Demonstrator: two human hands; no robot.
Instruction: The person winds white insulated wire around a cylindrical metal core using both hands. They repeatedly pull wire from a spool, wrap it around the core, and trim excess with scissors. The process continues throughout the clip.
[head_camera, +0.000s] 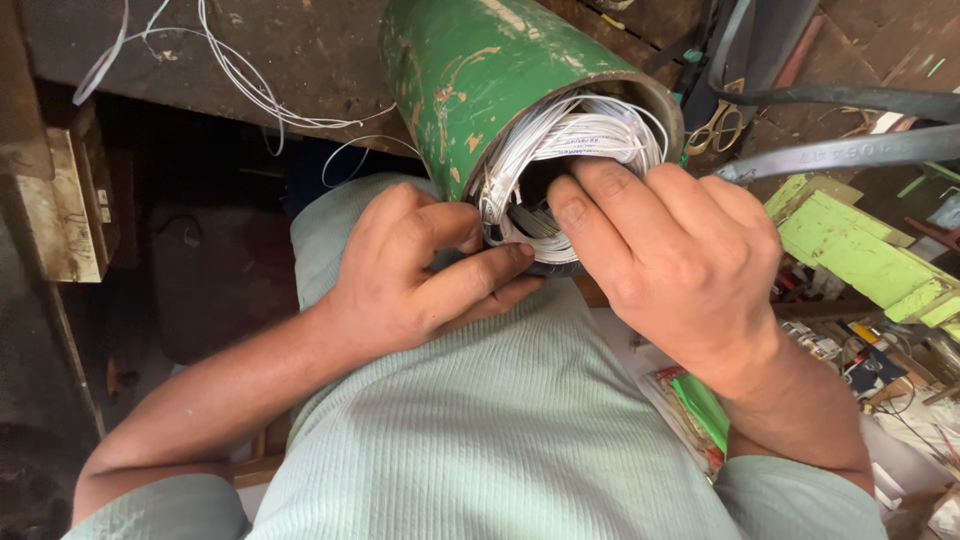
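1. A green metal cylinder (480, 80) lies on its side, its far end resting on the edge of the dark wooden counter (250, 60) and its open mouth tipped toward the person's lap. The paint is chipped and scratched. It looks rigid and fairly heavy, so I'd judge it will stay put while being worked on.

2. Packed inside the mouth are bundles of thin white wire (570, 140), looped around the inner wall. They look light and springy, and probably slippery in their smooth coating.

3. The left hand (420, 270) is curled against the lower rim, its fingers (480, 272) pressed along the edge of the wire loops, bracing rather than pinching.

4. The right hand (670, 260) reaches over the mouth, its fingers (610, 205) bent and pressing on the wire bundle; whether a strand is actually pinched, I cannot tell.

5. The bundled loops near the rim look the best place to take hold, since single strands would likely kink or slip.

6. Loose white wire strands (250, 90) trail across the counter. Scissors (715, 125) lie to the right, with green blocks (850, 250) nearby.
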